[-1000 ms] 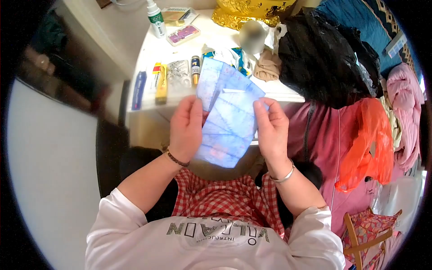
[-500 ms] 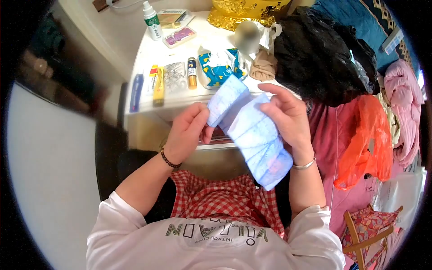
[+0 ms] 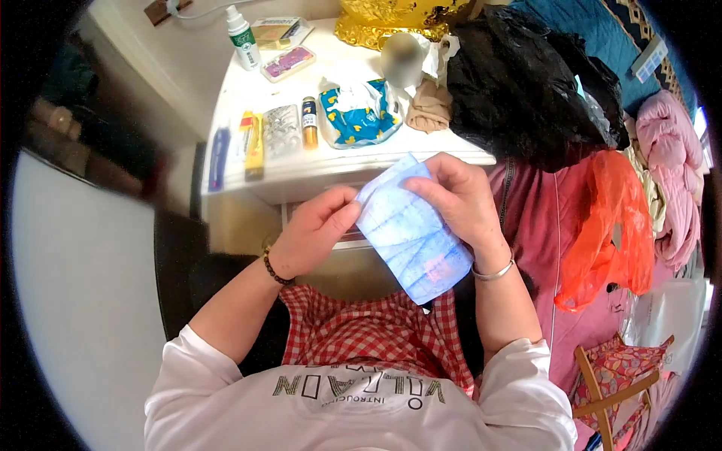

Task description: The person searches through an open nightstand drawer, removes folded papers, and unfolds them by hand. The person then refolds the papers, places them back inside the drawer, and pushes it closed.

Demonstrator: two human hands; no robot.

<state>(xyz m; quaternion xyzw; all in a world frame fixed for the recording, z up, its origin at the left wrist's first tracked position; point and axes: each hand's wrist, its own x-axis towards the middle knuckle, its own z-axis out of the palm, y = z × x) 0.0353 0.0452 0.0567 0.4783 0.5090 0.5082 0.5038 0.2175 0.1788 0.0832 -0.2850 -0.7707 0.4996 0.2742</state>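
Note:
A thin folded blue-and-white sheet (image 3: 414, 233) with creases and a faint pink patch is held over my lap, in front of the white table's edge. My left hand (image 3: 320, 225) pinches its left edge between thumb and fingers. On the upper right side, my right hand (image 3: 460, 197) grips it, thumb on the face towards me and fingers behind. The layers lie together in one flat, tilted shape. Whether the sheet is paper or thin film, I cannot tell.
On the white table (image 3: 301, 167) are a blue tissue pack (image 3: 361, 124), a small dark-and-gold bottle (image 3: 309, 124), a yellow box (image 3: 254, 146), a blue stick-like item (image 3: 219, 158) and a spray bottle (image 3: 243, 39). Black (image 3: 534, 90) and red (image 3: 613, 233) plastic bags lie at right.
The sheet's left part, held apart and raised before, now lies folded against the rest. My hands have come closer together, and the view has shifted slightly.

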